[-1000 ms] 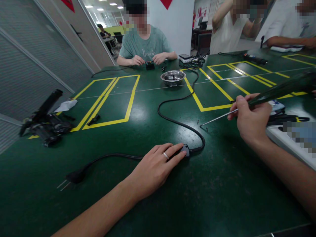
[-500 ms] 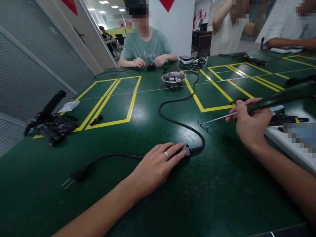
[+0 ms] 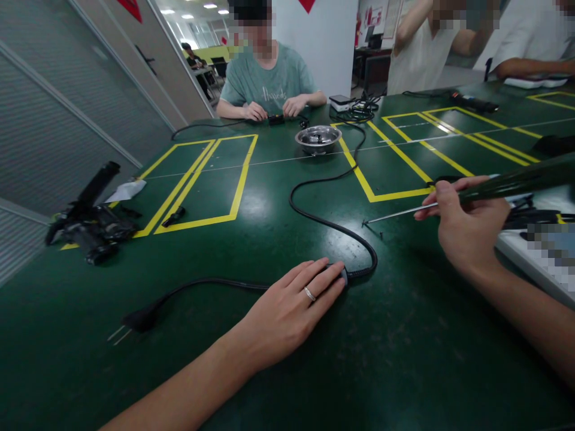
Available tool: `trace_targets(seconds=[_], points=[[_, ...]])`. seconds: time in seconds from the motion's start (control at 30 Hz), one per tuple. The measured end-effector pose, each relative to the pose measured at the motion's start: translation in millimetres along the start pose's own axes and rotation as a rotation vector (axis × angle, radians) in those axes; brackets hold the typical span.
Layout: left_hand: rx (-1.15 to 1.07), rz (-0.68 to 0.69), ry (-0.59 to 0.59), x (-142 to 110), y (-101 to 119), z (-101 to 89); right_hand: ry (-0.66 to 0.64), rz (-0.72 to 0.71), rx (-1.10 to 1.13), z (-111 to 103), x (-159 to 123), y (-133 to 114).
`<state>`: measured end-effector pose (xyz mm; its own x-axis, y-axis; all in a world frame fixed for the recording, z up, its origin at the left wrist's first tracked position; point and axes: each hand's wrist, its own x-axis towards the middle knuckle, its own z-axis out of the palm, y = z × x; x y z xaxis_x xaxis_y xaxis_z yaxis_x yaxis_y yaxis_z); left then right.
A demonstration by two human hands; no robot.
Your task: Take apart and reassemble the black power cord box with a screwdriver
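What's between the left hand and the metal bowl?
In the head view, the black cable bends across the green tabletop between the left hand and the metal bowl.

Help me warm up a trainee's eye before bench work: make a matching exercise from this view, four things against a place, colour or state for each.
Things
1. Left hand
2. Right hand
3. Bowl
4. Plug

Places, colours, states
A. Round and silver
B. Holding the screwdriver
C. Lying unplugged
D. Laid over the grey box on the cord

Pairs: 1-D, 2-B, 3-A, 4-C
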<state>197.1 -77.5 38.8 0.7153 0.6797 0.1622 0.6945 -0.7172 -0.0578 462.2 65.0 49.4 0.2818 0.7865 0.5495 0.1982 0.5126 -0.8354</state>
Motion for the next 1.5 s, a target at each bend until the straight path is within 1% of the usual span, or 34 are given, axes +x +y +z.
trace_targets(seconds=[0.07,0.13,0.23,0.3,0.4,0.53,0.67,0.9,1.2,1.33,1.5], points=[[-0.014,0.020,0.002,0.2,1.0,0.6,0.007,0.013,0.021,1.0,-1.0,-0.9],[-0.032,0.026,0.000,0.7,1.3,1.8,0.022,0.044,0.093,2.3,-1.7,-2.0],[-0.058,0.023,-0.006,2.3,0.9,3.1,0.017,0.167,0.256,3.8,-2.8,-5.9],[-0.065,0.017,-0.004,3.5,0.8,3.0,-0.033,0.286,0.324,4.1,-4.8,-9.8],[-0.066,0.006,0.009,4.9,1.3,2.2,-0.128,0.442,0.363,3.8,-9.5,-14.3],[-0.077,0.004,0.035,5.1,1.5,3.2,-0.203,0.559,0.366,3.1,-14.8,-14.5],[-0.081,0.008,0.078,5.2,1.1,6.2,-0.228,0.587,0.374,2.3,-15.8,-14.1],[-0.082,0.005,0.094,4.6,1.5,6.8,-0.219,0.605,0.394,1.0,-13.9,-14.8],[-0.100,0.010,0.107,3.9,1.5,6.9,-0.257,0.625,0.375,1.4,-16.0,-13.8],[-0.110,0.011,0.132,4.6,2.1,6.5,-0.247,0.617,0.361,2.0,-18.0,-13.2],[-0.124,-0.009,0.160,5.2,2.6,6.5,-0.242,0.644,0.353,2.6,-18.8,-13.3]])
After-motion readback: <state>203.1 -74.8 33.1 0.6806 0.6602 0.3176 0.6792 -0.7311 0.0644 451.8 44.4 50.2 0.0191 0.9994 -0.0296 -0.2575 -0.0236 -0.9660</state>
